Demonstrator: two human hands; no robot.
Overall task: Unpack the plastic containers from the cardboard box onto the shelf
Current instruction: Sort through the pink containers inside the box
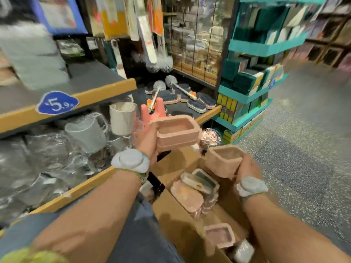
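Observation:
My left hand (150,128) holds a short stack of pink rectangular plastic containers (176,131) above the box, near the shelf front; two fingers stick out straight past it. My right hand (246,166) grips another pink container (224,160), tilted, just above the open cardboard box (171,211). Inside the box lie several more pink containers (187,196), one with a dark inside (204,182), and one upright (219,234) near the front. The lower shelf (76,190) on my left is packed with clear wrapped goods.
Grey and white plastic jugs (89,133) stand on the lower shelf. An upper shelf carries a blue 5.9 price tag (57,104). Brushes (182,97) lie on a dark shelf ahead. A teal display rack (252,82) stands right, beside speckled floor (303,139).

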